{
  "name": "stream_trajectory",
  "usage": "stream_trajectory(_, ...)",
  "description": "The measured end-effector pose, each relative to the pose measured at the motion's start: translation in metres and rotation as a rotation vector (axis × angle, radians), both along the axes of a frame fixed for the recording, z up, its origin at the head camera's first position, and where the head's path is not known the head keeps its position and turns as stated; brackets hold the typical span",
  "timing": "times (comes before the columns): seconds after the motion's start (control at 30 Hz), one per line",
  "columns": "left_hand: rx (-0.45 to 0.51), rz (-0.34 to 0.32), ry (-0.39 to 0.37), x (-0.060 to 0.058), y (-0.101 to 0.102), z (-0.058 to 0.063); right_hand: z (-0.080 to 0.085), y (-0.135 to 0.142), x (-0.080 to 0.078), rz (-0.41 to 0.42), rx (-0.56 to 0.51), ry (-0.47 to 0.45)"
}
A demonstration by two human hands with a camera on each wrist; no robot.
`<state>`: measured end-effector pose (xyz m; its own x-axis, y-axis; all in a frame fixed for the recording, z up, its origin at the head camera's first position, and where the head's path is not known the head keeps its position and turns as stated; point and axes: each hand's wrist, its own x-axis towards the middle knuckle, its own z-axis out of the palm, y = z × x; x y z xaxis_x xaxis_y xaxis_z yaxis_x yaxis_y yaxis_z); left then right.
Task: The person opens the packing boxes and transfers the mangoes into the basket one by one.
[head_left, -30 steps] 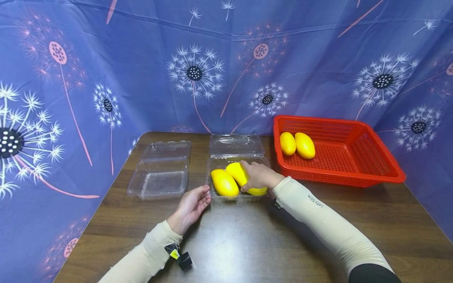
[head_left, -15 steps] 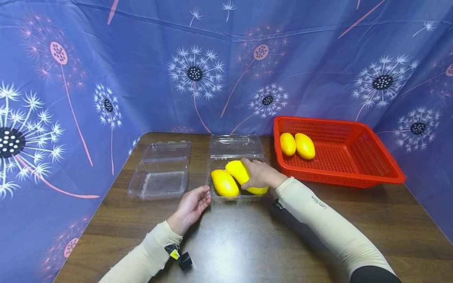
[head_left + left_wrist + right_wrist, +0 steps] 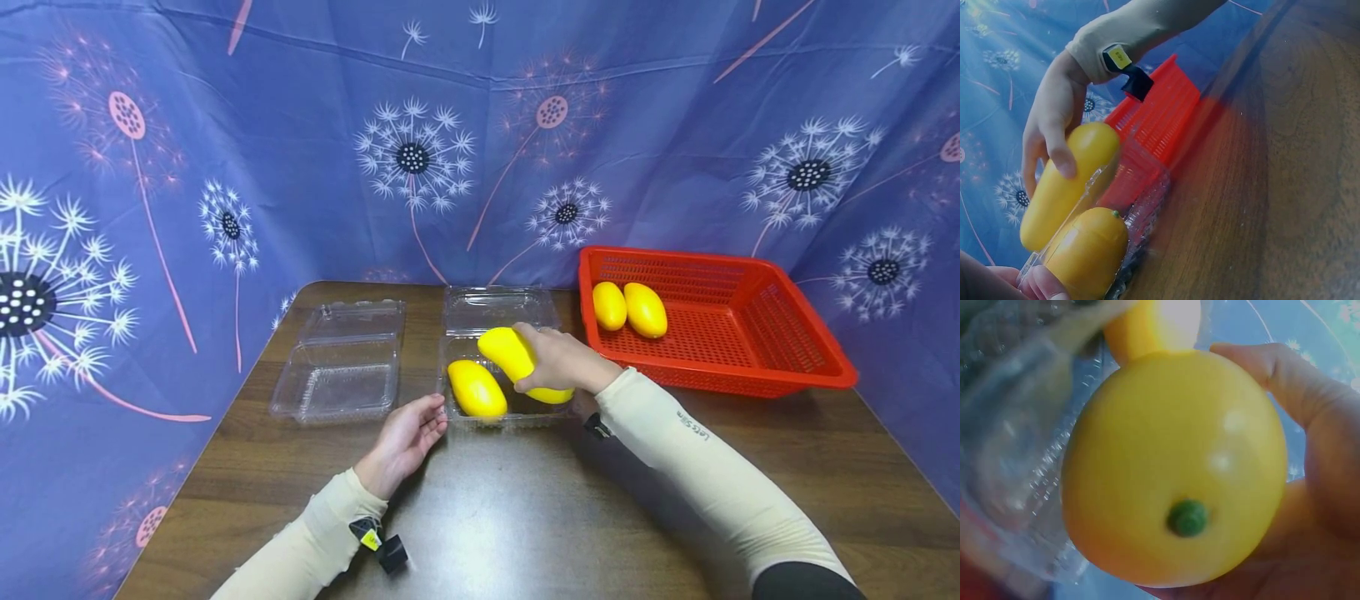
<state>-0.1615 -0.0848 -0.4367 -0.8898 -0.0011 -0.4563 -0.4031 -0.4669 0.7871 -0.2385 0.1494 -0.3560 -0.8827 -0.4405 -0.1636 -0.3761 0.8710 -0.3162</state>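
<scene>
My right hand (image 3: 558, 358) grips a yellow mango (image 3: 510, 350) from above, thumb on the near side, and holds it tilted over the middle clear plastic clamshell box (image 3: 501, 312). In the right wrist view the held mango (image 3: 1166, 444) shows its green stem end, with the fingers curved along its side. Another mango (image 3: 477, 388) lies in the left half of that box. At the box's front left corner, my left hand (image 3: 405, 433) pinches the rim, and its fingertips (image 3: 1047, 282) show there in the left wrist view.
A second clear clamshell box (image 3: 345, 375), lid open and nothing inside, stands to the left. On the right, a red plastic basket (image 3: 720, 377) holds two mangoes (image 3: 628, 308) at its left end. A blue patterned cloth (image 3: 300, 125) hangs behind the wooden table (image 3: 480, 517).
My right hand has raised the mango a little up out of the box, drawing slightly right. My left hand stays at the box's corner, and the other mango stays in place.
</scene>
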Motion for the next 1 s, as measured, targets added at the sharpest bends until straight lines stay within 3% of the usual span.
stream_trajectory(0.47, 0.000, -0.009, -0.007, 0.000, 0.000, 0.000, 0.040, 0.019, -0.005, -0.018, 0.011, 0.057)
stream_trajectory(0.73, 0.001, -0.008, 0.001, 0.000, 0.000, 0.001, 0.061, 0.032, -0.018, -0.044, 0.012, 0.064)
stream_trajectory(1.0, -0.002, -0.013, -0.004, -0.002, -0.001, 0.000, 0.071, 0.055, -0.031, -0.108, -0.007, 0.057)
